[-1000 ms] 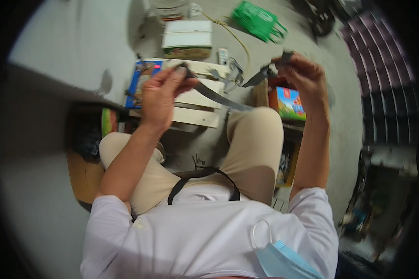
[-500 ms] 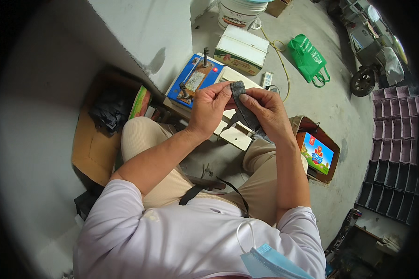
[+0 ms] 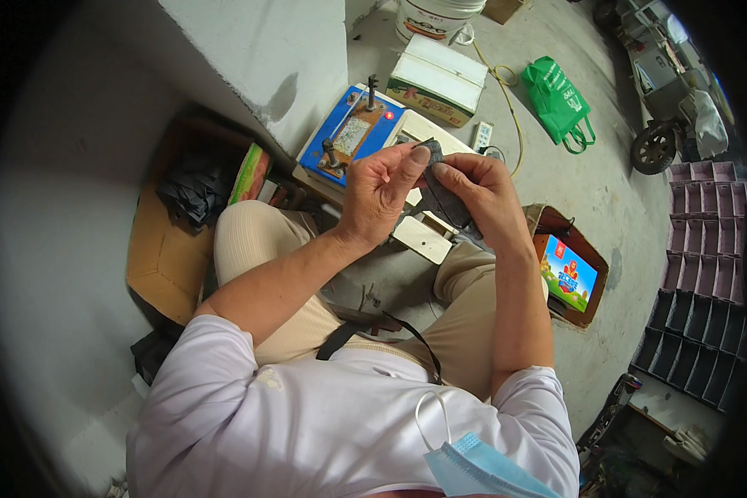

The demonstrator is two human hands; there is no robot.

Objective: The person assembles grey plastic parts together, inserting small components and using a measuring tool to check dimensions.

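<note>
L hand (image 3: 372, 195) & R hand (image 3: 490, 195), both closed, pinch dk grey cloth strip (image 3: 445, 205), prob. light, soft, floppy; best held nr ends.

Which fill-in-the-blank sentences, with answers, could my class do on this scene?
1. Counting the left hand and right hand, the number of hands on the dark strip is ____.
2. The colour of the handled bag is ____.
3. The cable between that bag and the white-topped box is ____.
4. The face mask is light ____.

Missing words: two; green; yellow; blue.
</note>
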